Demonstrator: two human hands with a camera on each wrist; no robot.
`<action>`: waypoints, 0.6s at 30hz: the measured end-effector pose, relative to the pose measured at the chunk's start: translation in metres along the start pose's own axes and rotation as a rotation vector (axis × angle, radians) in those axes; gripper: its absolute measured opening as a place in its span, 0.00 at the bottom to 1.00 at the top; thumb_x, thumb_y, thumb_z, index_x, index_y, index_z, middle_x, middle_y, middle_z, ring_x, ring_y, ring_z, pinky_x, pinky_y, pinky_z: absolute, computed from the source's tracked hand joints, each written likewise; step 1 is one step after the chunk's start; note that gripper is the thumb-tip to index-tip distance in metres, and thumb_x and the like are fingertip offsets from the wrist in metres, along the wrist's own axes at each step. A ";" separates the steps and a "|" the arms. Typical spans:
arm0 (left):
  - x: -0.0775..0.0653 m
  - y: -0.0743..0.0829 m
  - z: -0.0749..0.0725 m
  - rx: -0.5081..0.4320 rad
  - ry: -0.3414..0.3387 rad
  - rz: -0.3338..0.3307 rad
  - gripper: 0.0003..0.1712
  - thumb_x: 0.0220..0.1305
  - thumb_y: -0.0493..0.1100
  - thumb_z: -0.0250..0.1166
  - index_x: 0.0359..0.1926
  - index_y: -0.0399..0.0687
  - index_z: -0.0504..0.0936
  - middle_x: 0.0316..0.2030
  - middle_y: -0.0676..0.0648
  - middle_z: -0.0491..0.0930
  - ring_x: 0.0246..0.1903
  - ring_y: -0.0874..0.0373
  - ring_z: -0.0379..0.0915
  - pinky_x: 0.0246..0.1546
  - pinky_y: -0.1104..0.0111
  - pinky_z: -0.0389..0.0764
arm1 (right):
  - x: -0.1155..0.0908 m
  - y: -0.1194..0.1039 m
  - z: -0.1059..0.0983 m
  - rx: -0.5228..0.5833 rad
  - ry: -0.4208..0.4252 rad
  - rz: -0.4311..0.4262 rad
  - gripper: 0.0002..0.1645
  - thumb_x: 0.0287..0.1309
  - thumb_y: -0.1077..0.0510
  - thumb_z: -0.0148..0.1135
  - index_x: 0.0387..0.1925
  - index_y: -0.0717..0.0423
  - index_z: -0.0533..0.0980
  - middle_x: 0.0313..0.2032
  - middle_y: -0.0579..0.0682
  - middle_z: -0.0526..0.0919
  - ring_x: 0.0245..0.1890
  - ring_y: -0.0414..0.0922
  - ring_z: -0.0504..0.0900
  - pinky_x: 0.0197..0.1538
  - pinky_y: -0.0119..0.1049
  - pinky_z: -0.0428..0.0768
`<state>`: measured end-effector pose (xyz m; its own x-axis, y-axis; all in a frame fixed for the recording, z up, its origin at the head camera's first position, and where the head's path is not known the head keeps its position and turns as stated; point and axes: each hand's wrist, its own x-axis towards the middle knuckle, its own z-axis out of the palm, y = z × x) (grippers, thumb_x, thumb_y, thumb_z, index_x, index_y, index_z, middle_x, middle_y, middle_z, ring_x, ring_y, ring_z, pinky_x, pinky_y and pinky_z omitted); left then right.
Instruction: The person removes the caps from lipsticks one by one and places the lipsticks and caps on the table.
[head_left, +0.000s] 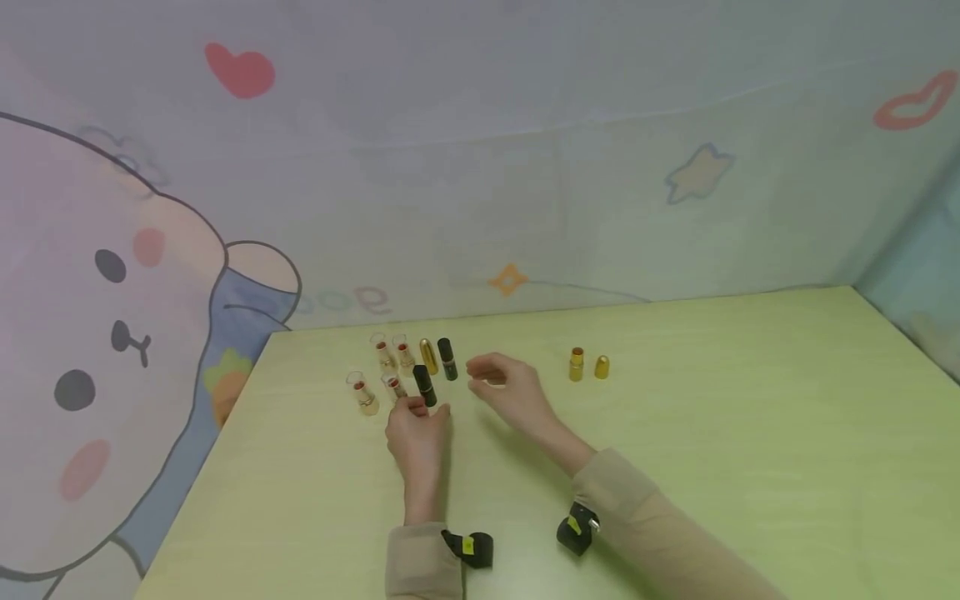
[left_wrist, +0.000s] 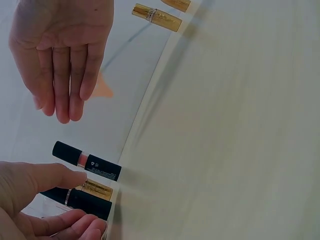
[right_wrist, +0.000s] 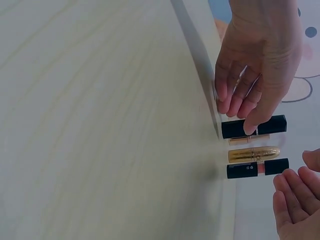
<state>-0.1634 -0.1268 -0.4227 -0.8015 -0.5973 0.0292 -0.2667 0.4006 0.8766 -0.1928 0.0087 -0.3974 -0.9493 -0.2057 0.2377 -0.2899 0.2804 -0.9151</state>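
My left hand (head_left: pixel 417 437) is at the near side of a black lipstick tube (head_left: pixel 424 386) that stands on the table. Its thumb and fingers are spread on either side of that tube without a visible pinch, as the left wrist view (left_wrist: pixel 82 202) shows. My right hand (head_left: pixel 513 392), fingers loosely bent and holding nothing, hovers right of a second black lipstick (head_left: pixel 447 359) with a pinkish band (left_wrist: pixel 83 159). Between the black tubes, slightly back, stands a gold bullet-shaped lipstick (head_left: pixel 428 356). One clear-capped lipstick (head_left: pixel 394 386) is partly hidden behind my left fingers.
More clear-capped lipsticks with red tips (head_left: pixel 363 397) stand at the left, two of them farther back (head_left: pixel 385 355). Off to the right are an uncapped gold lipstick (head_left: pixel 576 365) and a gold cap (head_left: pixel 602 367). A printed cloth (head_left: pixel 465 192) hangs behind the table (head_left: pixel 712 433).
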 end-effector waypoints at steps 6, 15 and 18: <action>0.000 -0.001 -0.001 0.005 0.006 -0.011 0.20 0.48 0.39 0.71 0.42 0.33 0.80 0.36 0.38 0.81 0.36 0.46 0.77 0.41 0.52 0.76 | 0.001 -0.002 0.007 0.019 -0.002 -0.013 0.16 0.54 0.68 0.63 0.47 0.67 0.78 0.46 0.62 0.84 0.48 0.56 0.83 0.56 0.49 0.79; 0.001 -0.001 -0.002 -0.040 -0.007 -0.020 0.26 0.50 0.38 0.69 0.52 0.32 0.79 0.44 0.36 0.81 0.45 0.43 0.78 0.48 0.51 0.77 | 0.005 -0.001 0.020 0.029 -0.038 -0.011 0.19 0.55 0.67 0.64 0.51 0.66 0.77 0.49 0.61 0.84 0.51 0.55 0.82 0.58 0.46 0.78; 0.001 -0.002 0.000 -0.057 -0.006 -0.012 0.27 0.50 0.37 0.69 0.53 0.32 0.78 0.45 0.35 0.82 0.46 0.43 0.79 0.49 0.51 0.77 | 0.007 -0.001 0.024 0.033 -0.056 -0.002 0.21 0.55 0.67 0.64 0.52 0.65 0.77 0.51 0.60 0.83 0.53 0.54 0.81 0.59 0.45 0.77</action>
<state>-0.1637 -0.1285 -0.4244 -0.8018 -0.5973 0.0155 -0.2453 0.3528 0.9030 -0.1963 -0.0156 -0.4026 -0.9403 -0.2584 0.2215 -0.2864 0.2494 -0.9251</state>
